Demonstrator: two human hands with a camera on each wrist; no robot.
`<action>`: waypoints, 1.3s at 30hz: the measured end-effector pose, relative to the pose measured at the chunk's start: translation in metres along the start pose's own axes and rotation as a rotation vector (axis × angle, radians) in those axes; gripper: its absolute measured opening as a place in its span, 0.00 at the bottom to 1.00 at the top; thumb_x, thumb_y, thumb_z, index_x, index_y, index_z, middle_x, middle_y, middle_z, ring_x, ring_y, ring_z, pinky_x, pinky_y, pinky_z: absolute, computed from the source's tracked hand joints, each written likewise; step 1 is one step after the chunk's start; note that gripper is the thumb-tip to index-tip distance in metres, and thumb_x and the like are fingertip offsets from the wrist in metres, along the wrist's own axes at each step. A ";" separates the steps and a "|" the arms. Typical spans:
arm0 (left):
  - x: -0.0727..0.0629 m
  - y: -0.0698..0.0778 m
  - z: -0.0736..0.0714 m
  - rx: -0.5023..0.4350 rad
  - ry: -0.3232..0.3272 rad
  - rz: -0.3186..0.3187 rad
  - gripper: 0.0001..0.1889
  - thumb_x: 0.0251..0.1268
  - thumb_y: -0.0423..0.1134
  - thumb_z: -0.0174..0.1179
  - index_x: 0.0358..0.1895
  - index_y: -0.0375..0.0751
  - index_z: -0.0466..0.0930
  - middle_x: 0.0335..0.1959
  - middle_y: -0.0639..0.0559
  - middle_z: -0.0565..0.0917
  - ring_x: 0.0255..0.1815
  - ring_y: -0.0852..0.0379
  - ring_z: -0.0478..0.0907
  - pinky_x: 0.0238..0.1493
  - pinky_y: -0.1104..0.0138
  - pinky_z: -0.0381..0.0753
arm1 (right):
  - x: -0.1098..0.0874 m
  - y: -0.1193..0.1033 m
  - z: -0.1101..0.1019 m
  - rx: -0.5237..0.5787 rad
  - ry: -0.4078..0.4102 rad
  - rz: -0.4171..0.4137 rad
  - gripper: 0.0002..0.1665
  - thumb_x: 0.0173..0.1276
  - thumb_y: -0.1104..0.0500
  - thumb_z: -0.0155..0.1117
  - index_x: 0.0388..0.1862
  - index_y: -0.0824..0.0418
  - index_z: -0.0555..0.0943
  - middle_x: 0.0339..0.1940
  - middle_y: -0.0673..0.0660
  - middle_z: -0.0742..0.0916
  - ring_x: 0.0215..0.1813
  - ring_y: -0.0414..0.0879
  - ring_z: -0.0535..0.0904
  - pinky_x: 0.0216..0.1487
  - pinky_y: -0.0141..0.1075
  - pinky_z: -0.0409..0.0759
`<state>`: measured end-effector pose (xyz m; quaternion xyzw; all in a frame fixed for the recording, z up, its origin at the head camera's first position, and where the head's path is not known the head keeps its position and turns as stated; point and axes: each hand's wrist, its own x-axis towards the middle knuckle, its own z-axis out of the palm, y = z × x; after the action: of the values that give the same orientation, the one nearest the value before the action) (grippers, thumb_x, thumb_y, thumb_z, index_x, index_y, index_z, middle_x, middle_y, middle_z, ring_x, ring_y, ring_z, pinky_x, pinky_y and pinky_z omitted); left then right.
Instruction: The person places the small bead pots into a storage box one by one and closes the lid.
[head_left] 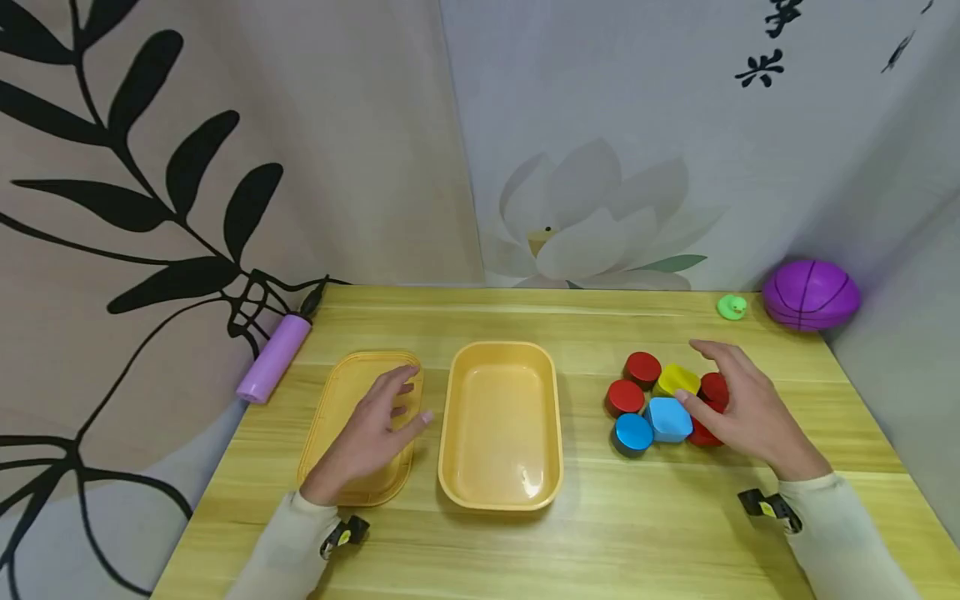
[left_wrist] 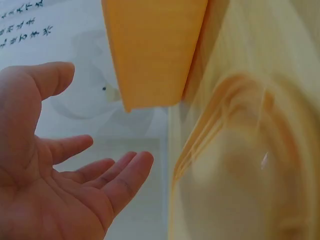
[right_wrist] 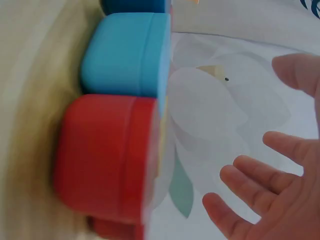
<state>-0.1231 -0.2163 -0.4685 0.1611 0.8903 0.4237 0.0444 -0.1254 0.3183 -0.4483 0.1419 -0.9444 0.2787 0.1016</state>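
My left hand [head_left: 367,435] hovers over a flat yellow lid [head_left: 352,392], fingers spread and holding nothing. Beside the lid stands a yellow rectangular box [head_left: 501,425] with its inside facing up. On the right, my right hand [head_left: 753,412] is above a group of small containers, its fingers apart and nothing between them. The group has a light blue squarish container [head_left: 668,419], a round blue one [head_left: 632,434], a yellow one [head_left: 677,379] and several red ones [head_left: 624,398]. Part of the red containers under my right hand is hidden. A red container [right_wrist: 102,155] looms large in the right wrist view.
A purple ball [head_left: 812,295] and a small green duck [head_left: 732,307] sit at the table's back right corner. A lilac cylinder [head_left: 275,358] with a black end lies along the left edge. Behind the wooden table [head_left: 585,550] hangs a printed backdrop.
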 end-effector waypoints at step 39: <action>-0.001 0.003 0.038 -0.616 -0.152 -0.232 0.34 0.78 0.36 0.63 0.81 0.43 0.59 0.76 0.33 0.67 0.69 0.37 0.75 0.55 0.61 0.86 | -0.029 0.089 0.013 0.446 -0.011 0.172 0.34 0.80 0.70 0.57 0.82 0.70 0.63 0.72 0.36 0.76 0.66 0.17 0.69 0.60 0.11 0.69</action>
<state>-0.1136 -0.1864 -0.4900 0.0689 0.7269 0.6519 0.2049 -0.1287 0.3881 -0.5112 0.0815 -0.8687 0.4870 0.0383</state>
